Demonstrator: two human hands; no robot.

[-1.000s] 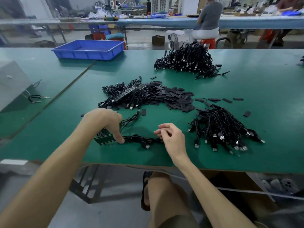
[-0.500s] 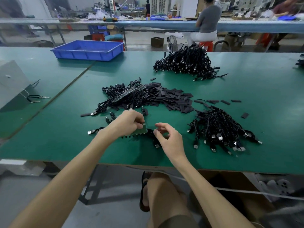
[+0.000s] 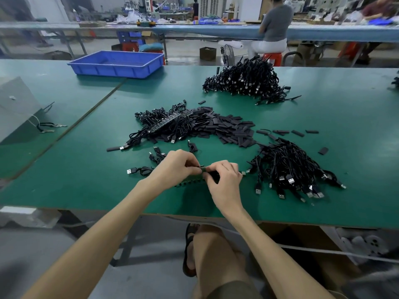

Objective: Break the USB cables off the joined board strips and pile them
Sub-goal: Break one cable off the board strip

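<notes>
The narrow green board strip with its toothed lower edge stands on edge at the near side of the green desk, held between both hands. The left hand grips it from above, fingers curled over the top edge. The right hand pinches the strip's right end, where a thin black USB cable joins it. More cables trail out to the left, one ending in a silver plug.

The strip looks light, thin and stiff, and probably brittle at its scored joints, so it should snap, not bend. The cables are limp and tangle readily. The best hold is likely close on either side of one joint — not on the cord, which would only pull.

Half a second ago the right hand hung just short of the strip with its fingers parted; now it has closed on the end. A second ago the left hand pressed the strip down farther left.

The near pile of freed black cables lies just right of the hands — a short reach.
</notes>
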